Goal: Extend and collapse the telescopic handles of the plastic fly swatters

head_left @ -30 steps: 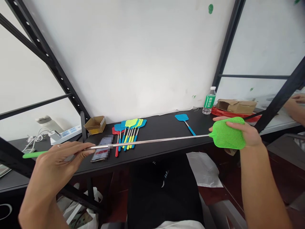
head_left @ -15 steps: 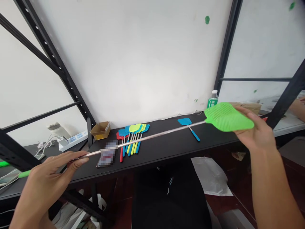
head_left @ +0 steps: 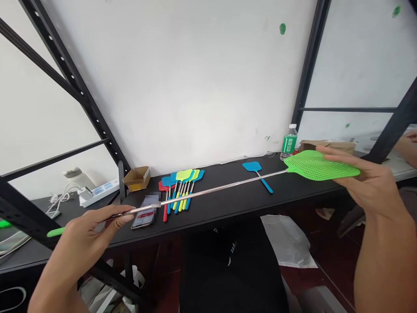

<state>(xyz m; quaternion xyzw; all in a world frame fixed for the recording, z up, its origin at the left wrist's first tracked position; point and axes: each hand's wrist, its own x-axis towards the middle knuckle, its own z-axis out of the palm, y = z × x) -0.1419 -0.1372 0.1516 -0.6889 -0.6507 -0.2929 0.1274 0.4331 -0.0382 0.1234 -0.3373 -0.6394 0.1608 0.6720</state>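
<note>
A green fly swatter (head_left: 321, 165) with a long metal telescopic rod stretches across the view above the black table. My left hand (head_left: 86, 237) pinches the rod near its green handle end. At the other end, my right hand (head_left: 371, 182) has its fingers and thumb around the outer edge of the green head. Below the rod, a row of several short fly swatters (head_left: 182, 191) with blue, yellow and red parts lies on the table. One blue fly swatter (head_left: 252, 166) lies apart, farther right. A phone (head_left: 145, 215) rests near my left hand.
The black table (head_left: 218, 208) runs along a white wall between black metal frames. A small cardboard box (head_left: 137, 178) and a power strip (head_left: 100, 192) are at left. A bottle with a green label (head_left: 289, 142) stands at the back right. Another person's hand (head_left: 407, 143) shows at the far right.
Both hands have shifted right with the green fly swatter. Its head has dropped slightly and turned to a flatter angle, and the bottle behind it shows more fully.
</note>
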